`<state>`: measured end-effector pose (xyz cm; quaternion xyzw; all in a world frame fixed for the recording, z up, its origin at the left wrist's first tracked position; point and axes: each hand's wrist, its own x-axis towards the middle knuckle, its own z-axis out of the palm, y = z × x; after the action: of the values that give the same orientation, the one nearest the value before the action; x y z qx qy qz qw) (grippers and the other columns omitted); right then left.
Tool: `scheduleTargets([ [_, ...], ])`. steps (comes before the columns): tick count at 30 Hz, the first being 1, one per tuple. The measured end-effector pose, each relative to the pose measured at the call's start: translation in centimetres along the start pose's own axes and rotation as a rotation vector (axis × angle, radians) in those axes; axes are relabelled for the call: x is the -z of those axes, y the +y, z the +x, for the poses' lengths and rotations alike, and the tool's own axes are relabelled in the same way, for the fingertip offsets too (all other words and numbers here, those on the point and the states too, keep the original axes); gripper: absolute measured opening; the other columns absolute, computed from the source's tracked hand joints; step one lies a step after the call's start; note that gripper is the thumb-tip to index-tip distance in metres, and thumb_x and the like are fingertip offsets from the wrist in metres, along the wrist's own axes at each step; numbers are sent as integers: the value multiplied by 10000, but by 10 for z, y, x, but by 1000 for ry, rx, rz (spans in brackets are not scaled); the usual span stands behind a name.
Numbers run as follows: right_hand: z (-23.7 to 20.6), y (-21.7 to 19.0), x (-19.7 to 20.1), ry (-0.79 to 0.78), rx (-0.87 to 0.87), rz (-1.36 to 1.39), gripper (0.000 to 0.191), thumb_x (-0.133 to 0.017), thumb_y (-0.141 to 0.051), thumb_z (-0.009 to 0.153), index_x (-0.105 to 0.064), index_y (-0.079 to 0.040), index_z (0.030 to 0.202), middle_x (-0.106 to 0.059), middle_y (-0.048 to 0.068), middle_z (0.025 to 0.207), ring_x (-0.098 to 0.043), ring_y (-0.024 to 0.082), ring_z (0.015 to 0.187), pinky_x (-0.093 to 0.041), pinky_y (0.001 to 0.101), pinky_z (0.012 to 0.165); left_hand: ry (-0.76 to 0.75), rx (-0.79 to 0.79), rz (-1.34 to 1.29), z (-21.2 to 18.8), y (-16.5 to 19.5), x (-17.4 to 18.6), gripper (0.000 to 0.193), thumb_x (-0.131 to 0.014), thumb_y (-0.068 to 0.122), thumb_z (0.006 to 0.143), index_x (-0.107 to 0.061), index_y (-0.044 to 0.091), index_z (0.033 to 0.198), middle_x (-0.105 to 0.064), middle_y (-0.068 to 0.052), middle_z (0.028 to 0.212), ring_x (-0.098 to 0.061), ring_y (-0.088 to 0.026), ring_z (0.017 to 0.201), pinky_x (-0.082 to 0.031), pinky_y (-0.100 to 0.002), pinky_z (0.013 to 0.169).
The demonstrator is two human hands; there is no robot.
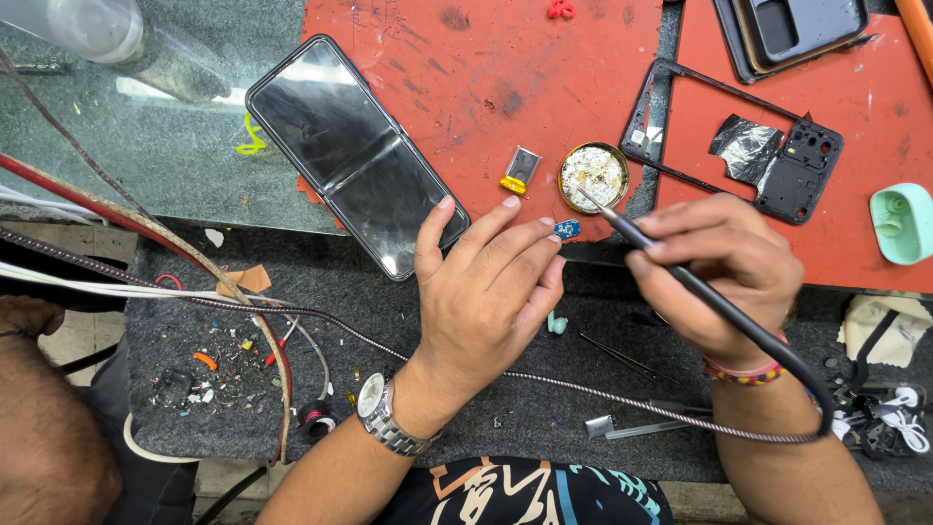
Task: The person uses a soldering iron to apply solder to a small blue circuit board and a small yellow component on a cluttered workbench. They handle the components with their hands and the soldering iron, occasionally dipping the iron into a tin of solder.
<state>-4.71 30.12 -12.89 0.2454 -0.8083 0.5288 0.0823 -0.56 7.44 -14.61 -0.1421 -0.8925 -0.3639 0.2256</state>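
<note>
Right hand gripping soldering iron, tip up-left in flux tin; left hand pinching small blue board.

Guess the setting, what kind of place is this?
Most likely a phone repair bench. A soldering iron in the right hand dips into a round tin of flux, the left hand pins a small blue circuit board, and a foldable phone and a stripped phone frame lie nearby.
</note>
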Motion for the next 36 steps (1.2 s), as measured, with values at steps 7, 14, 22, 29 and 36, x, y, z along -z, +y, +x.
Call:
scheduleTargets([
  [7, -5, 10, 12, -100, 25, 216, 138, -759, 42, 828, -640, -15, 868, -662, 129, 978, -730, 237, 923, -641, 336, 850, -12, -1, 2, 0, -1, -1, 208, -813, 170, 927, -728, 118, 1109, -716, -3, 1197, -640, -219, 1256, -241, -511, 1222],
  [14, -4, 13, 12, -161, 42, 182, 152, -770, 44, 794, -643, -23, 840, -663, 118, 962, -748, 239, 887, -652, 337, 808, -27, 6, -1, 0, -3, -3, 230, -819, 170, 925, -722, 115, 1127, -711, -4, 1210, -635, -224, 1264, -243, -516, 1220],
  [22, 3, 12, 12, -229, 64, 183, 140, -780, 38, 780, -673, -18, 851, -682, 119, 964, -748, 253, 910, -643, 341, 811, -36, 13, 6, 0, -3, -4, 230, -821, 170, 926, -720, 116, 1125, -710, -2, 1217, -634, -224, 1266, -247, -518, 1217],
  [29, 5, 11, 13, -249, 72, 176, 125, -779, 10, 790, -682, -16, 863, -686, 121, 972, -744, 262, 957, -643, 348, 841, -41, 13, 2, 1, -4, -5, 228, -817, 172, 930, -722, 116, 1129, -709, -2, 1219, -631, -224, 1269, -248, -516, 1216],
  [36, 5, 11, 12, -248, 60, 191, 126, -785, 7, 791, -680, -12, 859, -686, 123, 973, -748, 261, 954, -646, 333, 824, -48, 18, -1, 1, -4, -5, 215, -810, 178, 938, -725, 121, 1126, -711, 2, 1218, -627, -217, 1274, -240, -508, 1222],
])
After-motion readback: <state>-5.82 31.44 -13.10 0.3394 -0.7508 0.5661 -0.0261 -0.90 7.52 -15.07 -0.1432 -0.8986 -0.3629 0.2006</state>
